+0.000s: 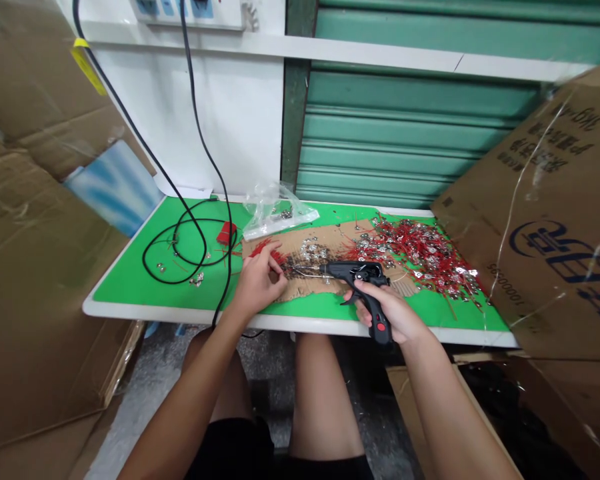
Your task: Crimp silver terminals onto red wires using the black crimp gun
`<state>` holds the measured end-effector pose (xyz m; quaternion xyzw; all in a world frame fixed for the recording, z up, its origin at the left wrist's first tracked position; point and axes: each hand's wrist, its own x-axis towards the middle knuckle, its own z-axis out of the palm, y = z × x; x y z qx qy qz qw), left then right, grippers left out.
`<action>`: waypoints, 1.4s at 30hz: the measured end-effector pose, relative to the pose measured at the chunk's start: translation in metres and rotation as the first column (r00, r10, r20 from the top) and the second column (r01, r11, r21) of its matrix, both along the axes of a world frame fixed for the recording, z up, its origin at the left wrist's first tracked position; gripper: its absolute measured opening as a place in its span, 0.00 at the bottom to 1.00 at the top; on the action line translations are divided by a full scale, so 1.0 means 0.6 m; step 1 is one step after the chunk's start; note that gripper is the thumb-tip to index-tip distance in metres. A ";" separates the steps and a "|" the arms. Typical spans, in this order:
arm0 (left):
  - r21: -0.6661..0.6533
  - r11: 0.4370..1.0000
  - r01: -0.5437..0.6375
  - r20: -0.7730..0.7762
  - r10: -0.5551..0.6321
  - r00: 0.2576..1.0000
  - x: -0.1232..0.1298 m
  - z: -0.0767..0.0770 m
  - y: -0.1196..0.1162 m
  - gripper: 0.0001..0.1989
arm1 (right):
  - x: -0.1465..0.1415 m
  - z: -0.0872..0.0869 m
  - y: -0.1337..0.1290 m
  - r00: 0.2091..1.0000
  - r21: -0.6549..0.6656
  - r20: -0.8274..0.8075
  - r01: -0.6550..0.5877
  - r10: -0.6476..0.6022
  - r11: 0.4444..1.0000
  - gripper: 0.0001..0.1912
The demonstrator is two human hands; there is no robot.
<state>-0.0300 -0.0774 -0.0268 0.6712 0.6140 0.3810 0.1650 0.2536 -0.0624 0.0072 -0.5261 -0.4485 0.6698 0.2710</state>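
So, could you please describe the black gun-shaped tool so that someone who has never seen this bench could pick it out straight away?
Start at the green-topped table and go to the brown cardboard sheet lying across its middle. The black gun-shaped tool lies over the sheet's near edge, gripped by the right hand, its metal tip pointing at the left hand. Unlike the red-wired parts around it, it is black, with a red button on the grip.
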 end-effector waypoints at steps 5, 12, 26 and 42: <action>0.002 1.000 -0.005 -0.008 0.005 1.000 -0.001 -0.002 0.001 0.33 | -0.002 0.000 0.000 1.000 -0.014 -0.010 0.005 -0.006 1.000 0.27; 0.033 0.999 0.007 -0.003 -0.007 1.000 -0.002 -0.004 0.001 0.33 | -0.002 -0.002 0.002 1.000 -0.032 0.003 0.009 -0.009 0.999 0.27; -0.010 1.000 0.009 -0.006 -0.009 1.000 0.000 0.001 0.002 0.33 | 0.002 -0.004 0.004 1.000 -0.055 0.010 0.017 -0.017 0.998 0.25; -0.017 1.000 0.002 -0.020 -0.002 1.000 -0.001 -0.001 0.002 0.33 | -0.002 0.004 -0.002 1.000 0.001 0.030 -0.002 0.002 1.000 0.28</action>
